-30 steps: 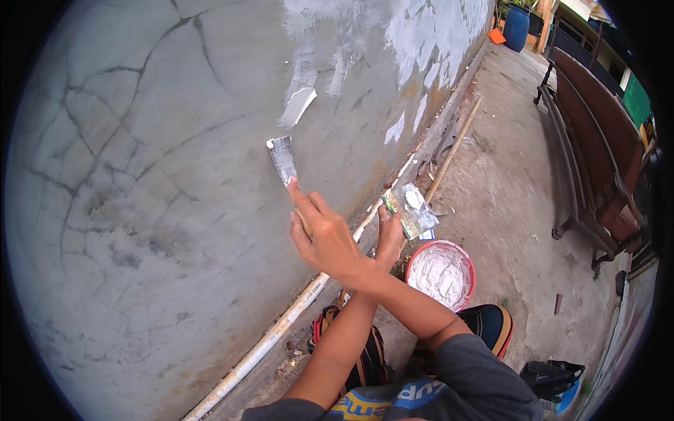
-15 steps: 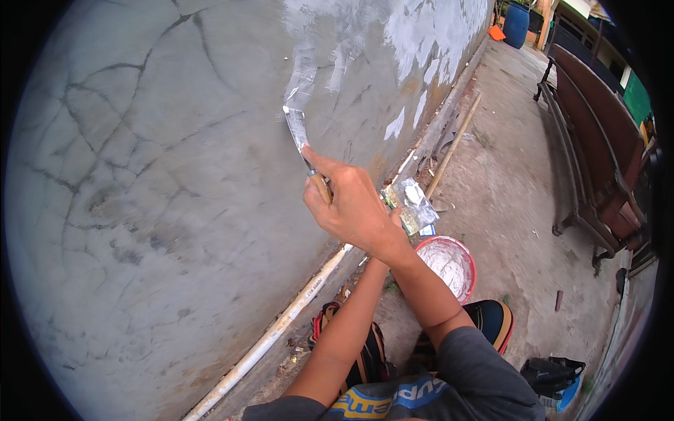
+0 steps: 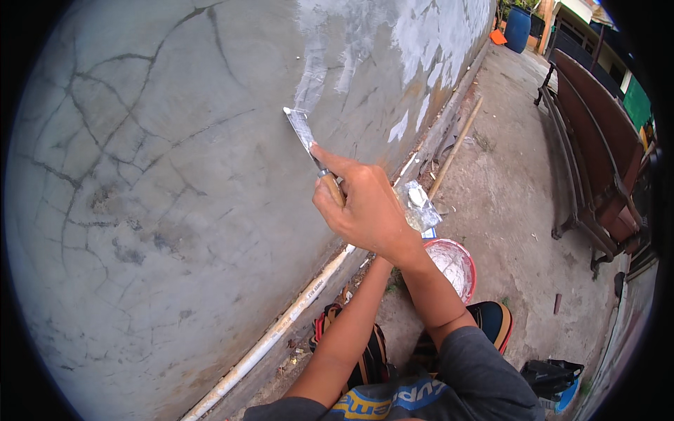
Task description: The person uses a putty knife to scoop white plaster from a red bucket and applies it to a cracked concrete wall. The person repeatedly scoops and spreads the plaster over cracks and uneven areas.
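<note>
My right hand [image 3: 368,207] is closed round the wooden handle of a putty knife [image 3: 300,128], index finger stretched along its blade. White paste coats the blade, and its tip is at the grey cracked wall [image 3: 196,189], by the lower end of a fresh white streak [image 3: 310,81]. Below it, my left forearm [image 3: 347,333] passes under the right wrist. The right hand hides my left hand, which holds a flat plate [image 3: 428,219] bearing a lump of white putty [image 3: 418,195].
A red-rimmed basin [image 3: 453,266] of white paste stands by my feet. A white pipe [image 3: 281,323] runs along the wall's foot; a wooden pole [image 3: 456,147] lies farther along. At right stands a brown bench [image 3: 597,126], with a black bag [image 3: 551,375] nearer. A blue barrel [image 3: 517,29] is far off.
The putty knife has shifted slightly left against the wall, off the streak's end, and its blade slants more. My right hand covers more of the plate; the left thumb seen earlier is hidden.
</note>
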The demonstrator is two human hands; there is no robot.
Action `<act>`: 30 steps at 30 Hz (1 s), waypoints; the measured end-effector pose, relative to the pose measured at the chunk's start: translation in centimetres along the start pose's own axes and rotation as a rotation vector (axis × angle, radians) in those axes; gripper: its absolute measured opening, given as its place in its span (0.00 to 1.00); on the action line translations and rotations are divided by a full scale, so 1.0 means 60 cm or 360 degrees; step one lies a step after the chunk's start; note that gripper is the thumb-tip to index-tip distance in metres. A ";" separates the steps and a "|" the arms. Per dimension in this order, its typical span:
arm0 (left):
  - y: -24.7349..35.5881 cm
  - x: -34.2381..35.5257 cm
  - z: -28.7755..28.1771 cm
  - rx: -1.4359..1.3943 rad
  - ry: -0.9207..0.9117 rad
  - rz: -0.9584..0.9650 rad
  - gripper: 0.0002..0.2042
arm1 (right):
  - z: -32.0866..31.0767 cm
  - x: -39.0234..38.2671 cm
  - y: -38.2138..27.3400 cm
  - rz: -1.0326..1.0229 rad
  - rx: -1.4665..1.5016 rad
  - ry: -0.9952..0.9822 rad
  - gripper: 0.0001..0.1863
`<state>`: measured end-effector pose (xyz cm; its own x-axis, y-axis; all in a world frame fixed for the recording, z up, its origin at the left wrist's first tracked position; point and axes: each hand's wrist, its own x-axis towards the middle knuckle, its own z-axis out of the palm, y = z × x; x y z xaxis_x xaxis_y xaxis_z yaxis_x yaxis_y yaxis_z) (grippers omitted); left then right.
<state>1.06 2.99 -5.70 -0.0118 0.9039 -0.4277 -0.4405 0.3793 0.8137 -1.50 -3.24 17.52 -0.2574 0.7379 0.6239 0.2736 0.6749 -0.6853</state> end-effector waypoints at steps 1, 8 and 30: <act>0.000 0.002 -0.005 0.0042 0.0076 0.0004 0.29 | 0.005 -0.003 0.001 -0.0020 0.0027 0.0036 0.24; -0.047 0.042 -0.009 0.0036 0.0002 0.0364 0.26 | 0.095 0.019 0.040 -0.0352 -0.0057 0.0404 0.28; -0.060 0.039 -0.010 0.0124 0.0027 0.0529 0.27 | 0.012 0.017 -0.009 0.0068 0.0126 -0.0179 0.27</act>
<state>2.10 3.61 -9.88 -0.1585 0.9774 -0.1399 -0.3399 0.0790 0.9371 -2.58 -2.84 18.24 -0.3504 0.7579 0.5503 0.2139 0.6368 -0.7408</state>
